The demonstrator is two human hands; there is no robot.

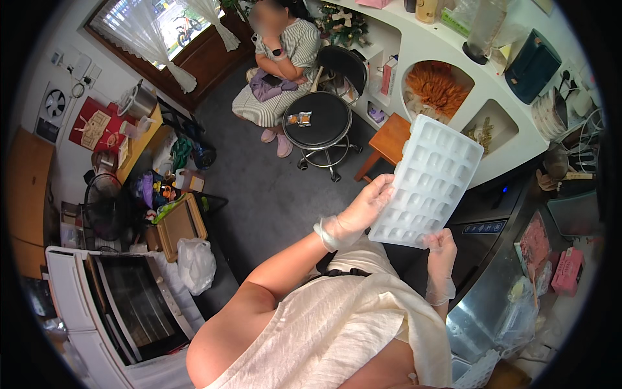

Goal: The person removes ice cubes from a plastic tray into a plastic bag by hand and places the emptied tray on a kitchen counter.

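Between my two gloved hands, a white translucent plastic tray (424, 185) with rows of small rounded hollows is held up, tilted, its far end pointing up and right. My left hand (366, 209) grips its left edge, fingers partly hidden at the rim. At the near right corner, my right hand (441, 249) pinches the edge with thumb and fingers. Both hands wear thin clear gloves. Whether the hollows contain anything, I cannot tell.
A steel counter (472, 318) lies at my right, with a pink box (568, 271) and plastic bags. Ahead stand a wooden stool (391, 139) and a round black stool (317, 120) with small packets on it. A seated person (285, 71) is beyond. An oven (139, 301) is at left.
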